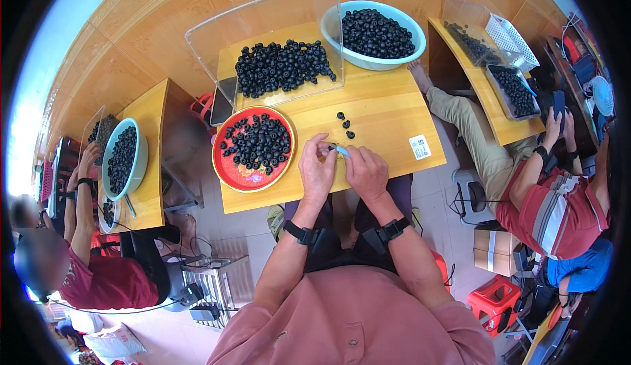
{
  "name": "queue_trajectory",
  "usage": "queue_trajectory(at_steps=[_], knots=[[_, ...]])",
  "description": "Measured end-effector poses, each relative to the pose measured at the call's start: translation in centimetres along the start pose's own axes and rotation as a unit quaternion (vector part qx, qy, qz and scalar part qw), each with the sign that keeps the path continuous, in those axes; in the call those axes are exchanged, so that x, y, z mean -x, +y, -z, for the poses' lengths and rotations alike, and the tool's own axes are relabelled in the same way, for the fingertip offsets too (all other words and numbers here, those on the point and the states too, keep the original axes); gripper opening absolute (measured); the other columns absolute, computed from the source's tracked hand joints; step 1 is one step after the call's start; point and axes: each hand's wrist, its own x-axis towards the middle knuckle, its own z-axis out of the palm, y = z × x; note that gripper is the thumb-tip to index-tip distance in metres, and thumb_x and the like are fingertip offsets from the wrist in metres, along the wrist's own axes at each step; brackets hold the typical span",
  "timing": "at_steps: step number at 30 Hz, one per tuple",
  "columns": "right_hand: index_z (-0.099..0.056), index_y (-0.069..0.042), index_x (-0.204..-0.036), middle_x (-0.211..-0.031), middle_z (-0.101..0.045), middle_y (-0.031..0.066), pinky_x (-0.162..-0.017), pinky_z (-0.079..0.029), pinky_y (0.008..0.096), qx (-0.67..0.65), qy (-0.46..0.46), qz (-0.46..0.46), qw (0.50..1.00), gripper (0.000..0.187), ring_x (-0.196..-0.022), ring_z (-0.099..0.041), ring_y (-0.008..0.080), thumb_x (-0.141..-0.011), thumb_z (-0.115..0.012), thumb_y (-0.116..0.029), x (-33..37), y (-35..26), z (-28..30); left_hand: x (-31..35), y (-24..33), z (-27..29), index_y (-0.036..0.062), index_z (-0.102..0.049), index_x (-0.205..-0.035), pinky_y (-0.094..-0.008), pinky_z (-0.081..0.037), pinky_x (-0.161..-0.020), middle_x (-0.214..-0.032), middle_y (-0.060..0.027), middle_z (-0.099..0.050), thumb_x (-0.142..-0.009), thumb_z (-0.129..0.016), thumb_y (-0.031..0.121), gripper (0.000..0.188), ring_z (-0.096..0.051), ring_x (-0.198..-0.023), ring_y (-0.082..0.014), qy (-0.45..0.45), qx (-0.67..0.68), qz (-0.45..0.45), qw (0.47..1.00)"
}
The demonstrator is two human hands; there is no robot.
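Just past the table's near edge, my two hands meet at the fingertips. My left hand pinches a small dark round piece, mostly hidden by the fingers. A slim light-blue tool is held in my right hand, its tip toward the left fingers; its kind is not clear. Beyond the hands lie several small round black pieces, some with a paler spot. To the left, a red plate holds many more of them. Farther back, a clear plastic box has a heap in it.
A pale-blue basin full of black pieces stands at the back of the wooden table. A white label sticks to its right corner. People work at side tables left and right. A red stool stands lower right.
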Motion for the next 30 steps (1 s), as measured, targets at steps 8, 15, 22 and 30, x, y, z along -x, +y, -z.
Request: queue_trajectory(at_steps=[8, 15, 22, 30], knots=[[-0.065, -0.008, -0.096, -0.075, -0.056, 0.0086, -0.059, -0.050, 0.0418, 0.003, -0.006, -0.005, 1.000, 0.012, -0.068, -0.063, 0.0282, -0.090, -0.068, -0.018, 0.0, 0.1, -0.1, 0.1, -0.5, -0.3, 0.0018, -0.060, -0.121, -0.0284, -0.055, -0.075, -0.094, -0.0085, -0.068, -0.086, -0.075, -0.008, 0.040, -0.066, -0.083, -0.0144, 0.006, 0.049, 0.045, 0.998], [-0.065, -0.008, -0.095, -0.077, -0.058, 0.0104, -0.059, -0.052, 0.0433, 0.025, -0.013, -0.049, 0.998, 0.011, -0.069, -0.065, 0.0301, -0.092, -0.068, -0.018, -0.2, 0.0, -0.3, 0.3, -0.8, 0.0, -0.0005, -0.061, -0.117, -0.0288, -0.056, -0.077, -0.096, -0.0099, -0.067, -0.085, -0.077, -0.006, 0.036, -0.068, -0.086, -0.0159, 0.022, 0.073, 0.054, 0.996], [-0.066, -0.007, -0.098, -0.077, -0.058, 0.0101, -0.060, -0.052, 0.0432, 0.027, -0.007, -0.043, 0.999, 0.013, -0.070, -0.065, 0.0306, -0.090, -0.070, -0.017, -0.1, 0.0, -0.2, 0.1, 0.7, 0.5, 0.0005, -0.071, -0.107, -0.0287, -0.055, -0.076, -0.093, -0.0097, -0.063, -0.083, -0.077, -0.006, 0.025, -0.067, -0.085, -0.0191, 0.020, -0.022, -0.010, 1.000], [-0.067, -0.009, -0.100, -0.081, -0.064, 0.0105, -0.063, -0.053, 0.0463, -0.019, 0.003, -0.092, 0.996, 0.013, -0.073, -0.067, 0.0332, -0.090, -0.069, -0.016, -0.4, 1.5, -0.9, -0.1, 0.1, 0.6, 0.0028, -0.071, -0.098, -0.0319, -0.051, -0.071, -0.090, -0.0098, -0.063, -0.081, -0.077, -0.006, 0.020, -0.062, -0.077, -0.0212, 0.042, -0.048, -0.084, 0.994]])
